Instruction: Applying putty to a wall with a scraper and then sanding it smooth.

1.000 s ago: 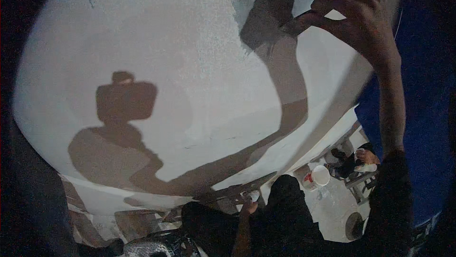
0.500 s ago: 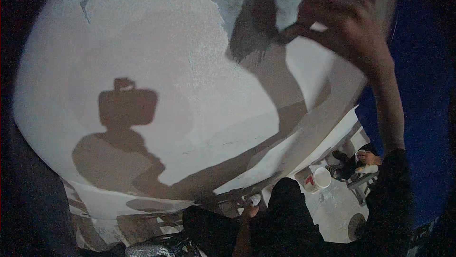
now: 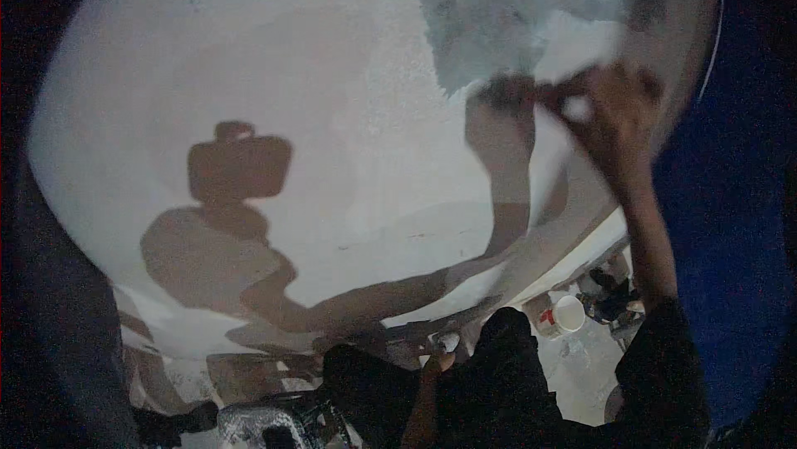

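My right hand [image 3: 610,113] is raised against the white wall [image 3: 349,158] at the upper right, blurred by motion. Its fingers are closed on a thin tool [image 3: 573,104] whose pale tip touches the wall at the lower edge of a grey, rough patch [image 3: 531,9]. The hand's shadow [image 3: 502,117] falls on the wall just to its left. My left hand [image 3: 436,363] hangs low by my dark clothing at the bottom centre, with its fingers around a small pale object [image 3: 448,341] too small to make out.
The shadow of my head and camera [image 3: 237,171] lies on the wall's left half. A blue surface [image 3: 730,225] bounds the wall on the right. Below, on the floor, stand a white bucket [image 3: 569,314] and some clutter [image 3: 610,295]. Pale debris [image 3: 257,420] lies at the bottom left.
My right hand has moved down the wall with the tool, from the top edge of the picture to below the grey patch. The left hand has stayed low.
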Available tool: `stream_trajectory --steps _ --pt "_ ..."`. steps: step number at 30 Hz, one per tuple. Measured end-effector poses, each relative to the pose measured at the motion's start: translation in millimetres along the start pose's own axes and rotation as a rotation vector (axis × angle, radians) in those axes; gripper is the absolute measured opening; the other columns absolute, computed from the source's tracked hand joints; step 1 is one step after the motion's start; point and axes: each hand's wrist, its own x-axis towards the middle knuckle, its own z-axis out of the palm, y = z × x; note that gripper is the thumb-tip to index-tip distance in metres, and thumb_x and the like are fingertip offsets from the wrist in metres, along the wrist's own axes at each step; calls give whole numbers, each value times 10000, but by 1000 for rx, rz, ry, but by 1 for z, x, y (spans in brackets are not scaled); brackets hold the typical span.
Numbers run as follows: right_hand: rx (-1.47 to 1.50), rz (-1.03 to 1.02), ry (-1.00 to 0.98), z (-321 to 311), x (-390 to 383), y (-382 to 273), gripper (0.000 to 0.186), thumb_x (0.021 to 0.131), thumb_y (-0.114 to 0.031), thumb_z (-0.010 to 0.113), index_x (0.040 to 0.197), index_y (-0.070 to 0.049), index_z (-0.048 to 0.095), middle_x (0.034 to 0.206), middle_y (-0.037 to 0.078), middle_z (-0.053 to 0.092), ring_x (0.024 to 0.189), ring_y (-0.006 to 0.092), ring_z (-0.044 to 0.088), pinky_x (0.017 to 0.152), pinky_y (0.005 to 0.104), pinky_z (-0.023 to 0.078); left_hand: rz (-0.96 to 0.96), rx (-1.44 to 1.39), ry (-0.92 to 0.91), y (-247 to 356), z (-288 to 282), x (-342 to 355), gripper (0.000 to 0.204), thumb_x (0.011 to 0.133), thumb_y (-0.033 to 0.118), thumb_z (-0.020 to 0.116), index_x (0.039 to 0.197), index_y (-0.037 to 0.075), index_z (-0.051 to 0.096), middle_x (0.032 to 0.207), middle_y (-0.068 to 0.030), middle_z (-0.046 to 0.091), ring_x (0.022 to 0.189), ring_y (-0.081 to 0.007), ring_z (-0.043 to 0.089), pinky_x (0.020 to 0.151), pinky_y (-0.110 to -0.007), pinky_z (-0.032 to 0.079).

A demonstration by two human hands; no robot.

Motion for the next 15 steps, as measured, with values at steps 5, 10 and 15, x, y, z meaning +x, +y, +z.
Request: stream_trajectory --steps 5,10,15 --pt "668 235 -623 12 -174 -137 353 788 -407 728 884 -92 599 813 109 628 776 312 615 834 538 392 196 409 130 74 -63 90 496 999 351 457 1387 53 371 1241 -160 528 1085 -266 522 990 -407 369" --pt "1389 1079 -947 -24 -302 -249 407 942 -367 582 724 -24 604 609 141 557 579 270 557 569 384 432 380 862 312 201 -79 154 538 1002 340 452 1437 47 329 1299 -180 520 1127 -291 523 1024 -416 358" --pt "1619 1260 -885 -5 -512 -365 536 993 -504 426 771 -51 609 601 84 536 539 166 532 512 336 418 465 1233 448 310 34 239 583 1005 329 448 1486 40 287 1356 -200 511 1168 -317 523 1059 -425 347"
